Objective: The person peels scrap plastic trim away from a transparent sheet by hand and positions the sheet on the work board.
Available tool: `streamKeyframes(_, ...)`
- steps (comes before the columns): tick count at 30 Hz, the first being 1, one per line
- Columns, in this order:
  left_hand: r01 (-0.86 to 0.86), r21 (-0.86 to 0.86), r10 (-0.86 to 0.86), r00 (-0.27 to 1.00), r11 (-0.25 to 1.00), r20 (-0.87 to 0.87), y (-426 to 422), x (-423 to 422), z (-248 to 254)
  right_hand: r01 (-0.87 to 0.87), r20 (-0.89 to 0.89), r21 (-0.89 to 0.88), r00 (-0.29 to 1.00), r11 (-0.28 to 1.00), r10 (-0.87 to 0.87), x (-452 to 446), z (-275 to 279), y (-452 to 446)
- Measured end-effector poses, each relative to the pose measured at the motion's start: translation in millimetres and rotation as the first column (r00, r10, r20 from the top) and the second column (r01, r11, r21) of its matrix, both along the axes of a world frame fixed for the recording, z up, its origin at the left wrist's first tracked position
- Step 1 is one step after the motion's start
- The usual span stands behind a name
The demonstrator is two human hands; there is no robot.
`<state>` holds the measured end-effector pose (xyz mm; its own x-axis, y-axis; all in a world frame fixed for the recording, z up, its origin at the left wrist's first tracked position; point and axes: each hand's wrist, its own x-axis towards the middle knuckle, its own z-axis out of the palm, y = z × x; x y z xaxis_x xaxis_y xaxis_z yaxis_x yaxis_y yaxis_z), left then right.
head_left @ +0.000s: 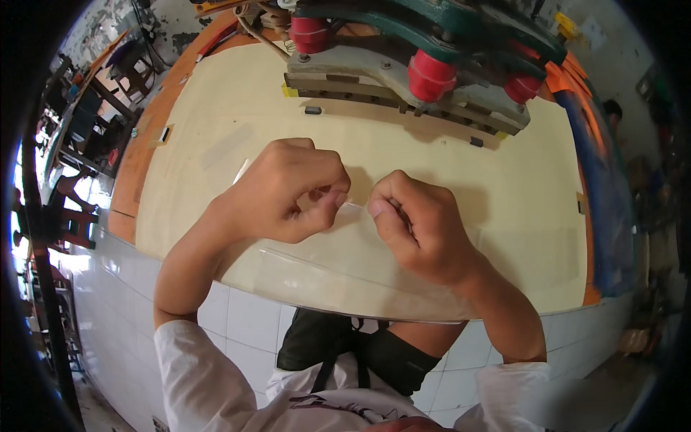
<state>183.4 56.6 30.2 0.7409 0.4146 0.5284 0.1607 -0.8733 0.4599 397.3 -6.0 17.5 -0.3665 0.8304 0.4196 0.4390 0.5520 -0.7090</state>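
Observation:
My left hand is closed in a pinch above the middle of the pale yellow table sheet. Facing it, a short gap to the right, my right hand is pinched too. A thin whitish strip spans the gap between the fingertips of both hands. Below them a clear plastic sheet lies along the table's near edge. A narrow white piece shows behind my left wrist, partly hidden.
A green machine with red knobs and a metal bar stands at the table's far side. Small dark blocks sit before it. Blue and orange material hangs at the right edge. Stools stand far left.

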Motion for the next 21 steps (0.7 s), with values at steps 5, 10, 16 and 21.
streamKeyframes(5, 0.034, -0.001, -0.034, 0.999, 0.999, 0.011, 0.4, 6.2, -6.0, 0.002, 0.022, 0.006, 1.000, 1.000, -0.002, 0.0, 0.4, -0.2)
streamKeyframes(10, 0.071, -0.078, -0.070, 0.997, 0.994, 0.017, 1.5, 3.5, -9.8, 0.003, 0.001, -0.013, 1.000, 1.000, -0.003, -2.5, -1.3, 0.5)
streamKeyframes(16, 0.080, -0.086, -0.082, 0.996, 0.993, -0.023, 0.9, -0.2, -10.8, 0.002, 0.018, -0.019, 1.000, 1.000, -0.001, -4.9, -2.4, 0.8)
streamKeyframes(21, 0.034, -0.114, -0.043, 0.996, 0.993, -0.078, 0.6, -0.6, -9.6, 0.021, 0.020, -0.014, 1.000, 1.000, -0.021, -5.0, -2.2, 1.0)
